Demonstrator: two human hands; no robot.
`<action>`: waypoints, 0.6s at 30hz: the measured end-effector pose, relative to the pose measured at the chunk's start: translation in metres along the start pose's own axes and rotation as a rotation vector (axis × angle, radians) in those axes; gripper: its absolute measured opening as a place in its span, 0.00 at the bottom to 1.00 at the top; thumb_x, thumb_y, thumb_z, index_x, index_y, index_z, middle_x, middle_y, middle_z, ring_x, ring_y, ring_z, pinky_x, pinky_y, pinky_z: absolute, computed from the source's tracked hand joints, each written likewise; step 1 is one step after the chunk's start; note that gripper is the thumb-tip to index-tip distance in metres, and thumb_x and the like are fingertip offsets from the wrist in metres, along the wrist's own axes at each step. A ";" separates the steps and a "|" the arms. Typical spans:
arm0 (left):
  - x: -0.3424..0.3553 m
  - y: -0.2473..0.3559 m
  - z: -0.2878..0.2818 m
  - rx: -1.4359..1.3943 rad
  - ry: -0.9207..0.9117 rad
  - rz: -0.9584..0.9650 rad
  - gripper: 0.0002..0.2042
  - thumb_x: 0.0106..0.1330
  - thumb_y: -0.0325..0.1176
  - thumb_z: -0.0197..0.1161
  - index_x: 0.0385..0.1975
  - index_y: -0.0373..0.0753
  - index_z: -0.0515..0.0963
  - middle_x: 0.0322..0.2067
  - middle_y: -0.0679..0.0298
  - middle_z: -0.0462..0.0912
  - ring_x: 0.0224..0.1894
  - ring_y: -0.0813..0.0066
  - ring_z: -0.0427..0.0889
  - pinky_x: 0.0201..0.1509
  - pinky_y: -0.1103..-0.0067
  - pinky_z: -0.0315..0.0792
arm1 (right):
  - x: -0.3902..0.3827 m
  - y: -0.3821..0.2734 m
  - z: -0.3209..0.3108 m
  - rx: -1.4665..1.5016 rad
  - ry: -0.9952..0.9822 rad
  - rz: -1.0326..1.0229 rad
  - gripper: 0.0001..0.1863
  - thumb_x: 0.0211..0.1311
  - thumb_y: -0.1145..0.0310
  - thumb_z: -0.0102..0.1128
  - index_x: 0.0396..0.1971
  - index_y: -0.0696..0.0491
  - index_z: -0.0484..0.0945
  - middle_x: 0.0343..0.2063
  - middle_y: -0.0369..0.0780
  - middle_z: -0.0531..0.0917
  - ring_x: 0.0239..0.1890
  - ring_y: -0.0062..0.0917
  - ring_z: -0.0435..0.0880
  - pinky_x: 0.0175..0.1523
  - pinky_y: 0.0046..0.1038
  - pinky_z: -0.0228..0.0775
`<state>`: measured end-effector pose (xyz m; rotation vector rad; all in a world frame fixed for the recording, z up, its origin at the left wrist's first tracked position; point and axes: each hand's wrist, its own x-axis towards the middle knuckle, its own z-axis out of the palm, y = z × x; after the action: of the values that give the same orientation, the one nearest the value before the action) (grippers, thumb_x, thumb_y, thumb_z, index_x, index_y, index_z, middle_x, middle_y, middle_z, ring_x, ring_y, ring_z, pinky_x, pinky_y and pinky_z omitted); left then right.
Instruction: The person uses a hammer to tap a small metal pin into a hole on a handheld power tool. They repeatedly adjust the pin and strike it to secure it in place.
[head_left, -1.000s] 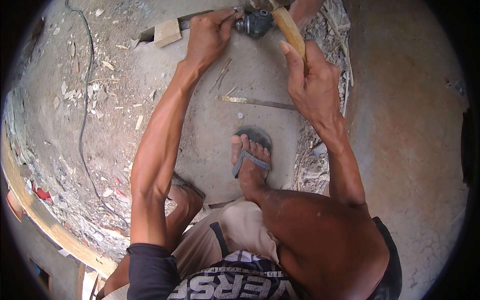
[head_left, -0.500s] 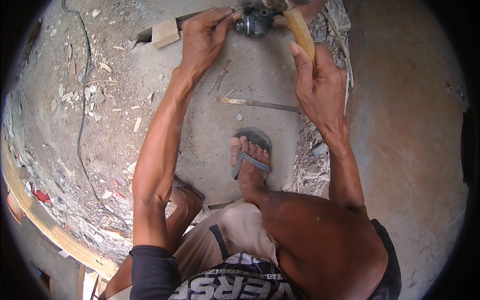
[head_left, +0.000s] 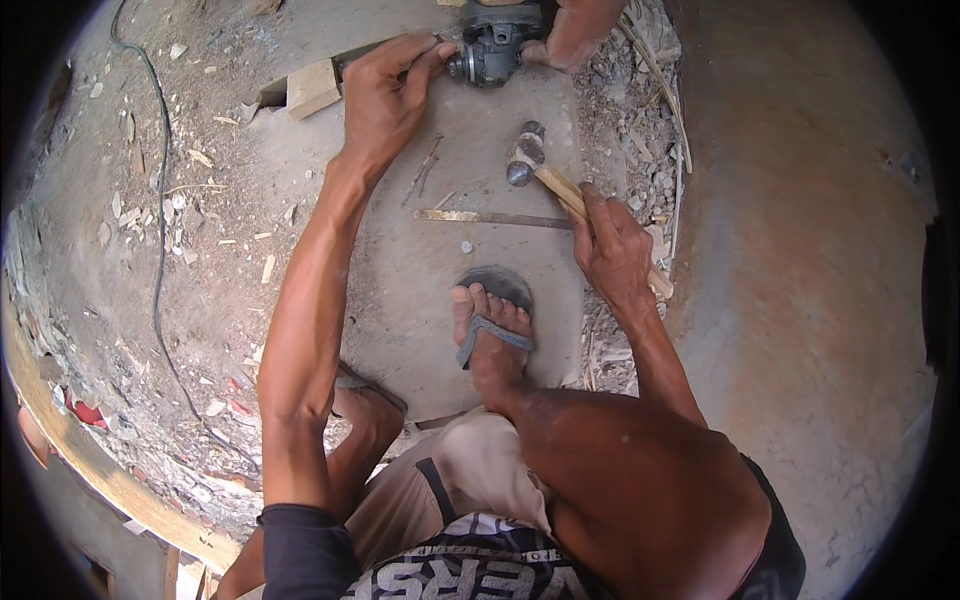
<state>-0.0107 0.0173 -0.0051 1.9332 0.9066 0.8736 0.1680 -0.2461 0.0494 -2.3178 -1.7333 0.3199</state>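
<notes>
In my right hand is a hammer, my fingers closed round its wooden handle. Its ball-ended metal head sits low over the concrete slab, beside a flat metal strip. My left hand is pinched at the spindle end of a dark power tool's gear head, which looks like an angle grinder. What the pinch holds, if anything, is hidden by the fingers. Another person's hand steadies the tool from its right side. The tool's upper part is cut off by the frame's top edge.
A wooden block lies left of my left hand. Thin sticks rest on the slab near my sandalled foot. A dark cable runs down the left over rubble. Broken debris borders the slab's right side.
My right hand has come down toward me with the hammer, whose head has dropped from beside the tool to above the slab. My left hand keeps its pinch at the tool.
</notes>
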 end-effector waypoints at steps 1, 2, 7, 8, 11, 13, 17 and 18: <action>-0.001 0.000 0.002 -0.030 0.000 -0.041 0.07 0.71 0.27 0.67 0.42 0.32 0.87 0.33 0.64 0.88 0.36 0.81 0.84 0.39 0.80 0.78 | -0.002 0.001 0.003 -0.027 -0.012 -0.025 0.19 0.60 0.70 0.70 0.52 0.54 0.81 0.28 0.43 0.80 0.28 0.38 0.82 0.31 0.39 0.75; -0.002 0.001 0.004 -0.054 0.015 -0.087 0.07 0.72 0.28 0.66 0.43 0.32 0.87 0.34 0.64 0.88 0.36 0.81 0.84 0.40 0.80 0.77 | -0.002 0.001 0.007 -0.054 -0.023 -0.050 0.19 0.60 0.69 0.70 0.52 0.54 0.82 0.29 0.44 0.80 0.31 0.37 0.82 0.33 0.38 0.75; -0.013 0.017 0.009 -0.086 0.107 -0.216 0.09 0.73 0.33 0.65 0.40 0.33 0.85 0.29 0.58 0.87 0.29 0.81 0.79 0.33 0.79 0.73 | 0.034 -0.024 0.001 0.135 0.083 -0.109 0.18 0.62 0.69 0.70 0.51 0.57 0.83 0.39 0.45 0.82 0.39 0.33 0.81 0.42 0.33 0.75; -0.013 0.020 0.011 -0.113 0.116 -0.234 0.09 0.74 0.33 0.65 0.41 0.33 0.84 0.31 0.58 0.88 0.31 0.81 0.80 0.33 0.79 0.74 | 0.050 -0.026 0.006 0.288 0.122 -0.063 0.18 0.63 0.69 0.70 0.52 0.59 0.83 0.41 0.45 0.82 0.39 0.31 0.80 0.42 0.30 0.75; -0.017 0.029 0.021 -0.217 0.149 -0.272 0.10 0.75 0.33 0.63 0.43 0.32 0.83 0.38 0.58 0.90 0.36 0.81 0.81 0.37 0.79 0.76 | 0.095 -0.042 0.019 0.858 0.068 0.211 0.20 0.66 0.69 0.69 0.55 0.62 0.81 0.47 0.42 0.83 0.41 0.22 0.79 0.44 0.24 0.75; -0.018 0.036 0.027 -0.311 0.182 -0.267 0.10 0.76 0.34 0.62 0.43 0.32 0.83 0.43 0.58 0.90 0.39 0.79 0.83 0.39 0.79 0.77 | 0.110 -0.049 0.024 1.098 0.036 0.355 0.21 0.68 0.69 0.68 0.57 0.63 0.80 0.49 0.40 0.83 0.43 0.17 0.77 0.45 0.22 0.75; -0.022 0.038 0.035 -0.418 0.181 -0.318 0.10 0.77 0.34 0.61 0.42 0.31 0.81 0.50 0.56 0.88 0.46 0.76 0.83 0.47 0.78 0.77 | 0.115 -0.060 0.035 1.170 0.161 0.363 0.22 0.70 0.70 0.66 0.59 0.65 0.78 0.50 0.39 0.83 0.43 0.13 0.76 0.46 0.20 0.75; -0.023 0.036 0.037 -0.435 0.184 -0.316 0.10 0.77 0.33 0.61 0.42 0.31 0.81 0.50 0.56 0.88 0.47 0.76 0.83 0.49 0.78 0.77 | 0.114 -0.062 0.038 1.173 0.207 0.339 0.22 0.70 0.71 0.66 0.60 0.65 0.78 0.50 0.39 0.83 0.43 0.14 0.76 0.46 0.20 0.76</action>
<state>0.0182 -0.0303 0.0053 1.3141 0.9996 0.9740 0.1315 -0.1177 0.0282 -1.6101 -0.6689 0.8351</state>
